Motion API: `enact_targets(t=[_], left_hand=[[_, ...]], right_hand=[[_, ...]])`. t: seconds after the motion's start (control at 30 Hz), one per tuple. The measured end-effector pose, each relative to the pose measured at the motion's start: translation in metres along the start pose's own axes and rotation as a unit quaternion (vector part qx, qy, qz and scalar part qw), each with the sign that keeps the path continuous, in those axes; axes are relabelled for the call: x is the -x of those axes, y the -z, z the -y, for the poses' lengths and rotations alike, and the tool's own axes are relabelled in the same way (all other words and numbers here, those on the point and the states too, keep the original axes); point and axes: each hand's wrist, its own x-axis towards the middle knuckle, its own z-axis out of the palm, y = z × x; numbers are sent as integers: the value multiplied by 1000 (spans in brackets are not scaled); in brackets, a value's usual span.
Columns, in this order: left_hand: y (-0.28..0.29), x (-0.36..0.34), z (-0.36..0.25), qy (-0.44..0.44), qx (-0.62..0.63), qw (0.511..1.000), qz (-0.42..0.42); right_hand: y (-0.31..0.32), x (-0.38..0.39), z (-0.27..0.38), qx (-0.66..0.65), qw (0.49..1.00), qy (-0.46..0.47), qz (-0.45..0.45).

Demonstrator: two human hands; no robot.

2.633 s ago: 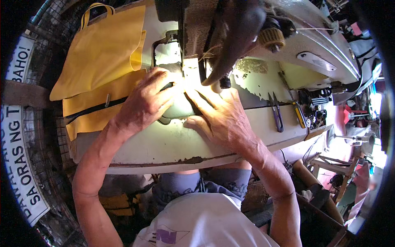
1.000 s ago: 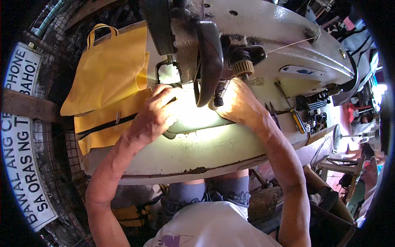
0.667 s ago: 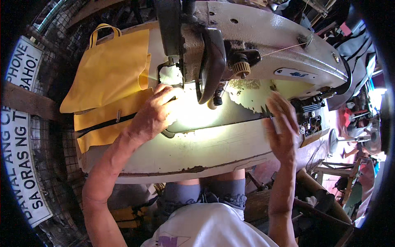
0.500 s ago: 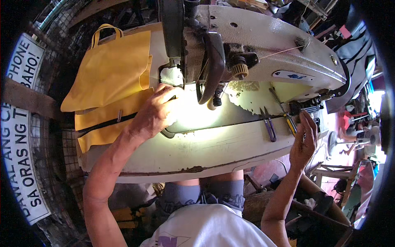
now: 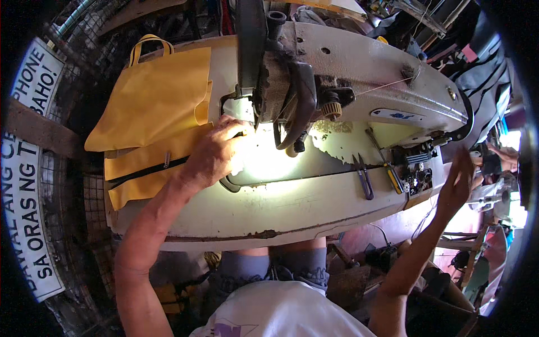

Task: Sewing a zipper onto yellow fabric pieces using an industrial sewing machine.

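Observation:
My left hand point(image 5: 212, 154) is at the needle end of a worn, pale sewing machine point(image 5: 365, 73), its fingers bent together in a pinch. Strong lamp light washes out whatever lies at the fingertips. Beside that wrist, yellow panels point(image 5: 132, 163) with a black zipper point(image 5: 149, 171) lie on the machine table. Farther back is a yellow bag point(image 5: 154, 98) with a loop handle. My right hand point(image 5: 459, 177) is off the table's right end, below the dark handwheel point(image 5: 468, 115); its fingers stretch upward, apparently holding nothing, slightly blurred.
Purple-handled thread snips point(image 5: 365, 178) and a yellow-and-black screwdriver point(image 5: 394, 178) lie on the pale table point(image 5: 303, 210). A small metal mechanism point(image 5: 416, 160) sits at its right end. Wire mesh and a lettered sign point(image 5: 39, 224) stand at the left. Another person's hand point(image 5: 505, 156) shows at far right.
My right hand has moved right, from beside the small mechanism to past the table's end. My left hand stays by the needle. The view has shifted slightly.

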Motion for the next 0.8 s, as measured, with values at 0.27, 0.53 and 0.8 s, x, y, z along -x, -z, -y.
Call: enact_targets(t=[0.27,0.53,0.8], left_hand=[[-5,2,6,15,20,1000,1],[-3,0,9,49,33,998,9],[-3,-3,11,53,44,998,3]], right_hand=[[-42,-182,-62,-32,997,-17,62],[-112,-218,-104,-43,961,-52,267],[-95,-217,-80,55,943,-81,318]])
